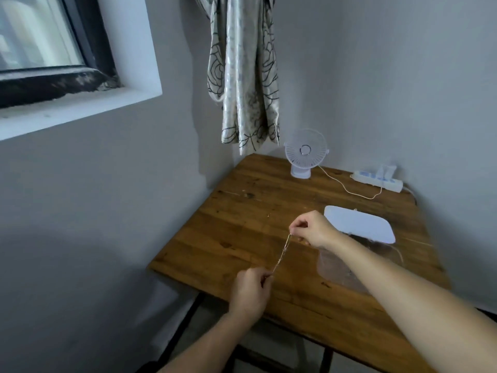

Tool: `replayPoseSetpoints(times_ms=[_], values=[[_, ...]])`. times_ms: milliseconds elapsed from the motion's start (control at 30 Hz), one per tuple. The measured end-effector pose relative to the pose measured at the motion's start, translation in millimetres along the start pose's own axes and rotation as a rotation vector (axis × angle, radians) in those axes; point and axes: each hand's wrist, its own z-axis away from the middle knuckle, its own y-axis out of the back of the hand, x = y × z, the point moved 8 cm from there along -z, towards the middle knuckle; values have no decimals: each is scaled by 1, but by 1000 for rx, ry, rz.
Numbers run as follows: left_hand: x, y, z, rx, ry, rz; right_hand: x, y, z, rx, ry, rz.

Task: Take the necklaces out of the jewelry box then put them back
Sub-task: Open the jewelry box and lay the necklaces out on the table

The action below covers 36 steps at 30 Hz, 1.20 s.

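A thin necklace [281,253] stretches taut, slanting from the left hand [251,288] up to the right hand [313,228], both pinching its ends above the table [242,232].

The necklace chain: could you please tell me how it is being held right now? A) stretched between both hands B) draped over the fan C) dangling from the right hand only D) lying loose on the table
A: the necklace chain runs taut from the right hand down to the left hand, each pinching one end above the wooden table.
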Motion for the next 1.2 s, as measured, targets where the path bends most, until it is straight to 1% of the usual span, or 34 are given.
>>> replayPoseSetpoints(times_ms=[133, 267, 467, 567, 700, 833, 933, 1000, 1200], values=[[-14, -1, -5, 35, -117, -234, 6, -35, -34, -29, 43, 128], [-22, -8, -8, 81, -242, -388, 12, -55, -58, -35, 84, 199], [-27, -9, -4, 197, -285, -381, 17, -67, -72, -15, 152, 340], [-28, -9, -3, 201, -262, -355, 19, -66, -74, 27, 152, 373], [-32, -10, 0, 190, -227, -347, 19, -62, -71, 11, 121, 368], [-35, -9, 3, 148, -198, -331, 16, -38, -55, 66, 125, 305], [-33, -6, 6, 142, -177, -318, 19, -4, -34, 142, 119, 241], [-24, -9, 9, 118, -187, -349, 26, 23, -18, 189, 114, 209], [36, -39, 11, 48, -346, -363, 68, 89, 34, 256, 15, 202]])
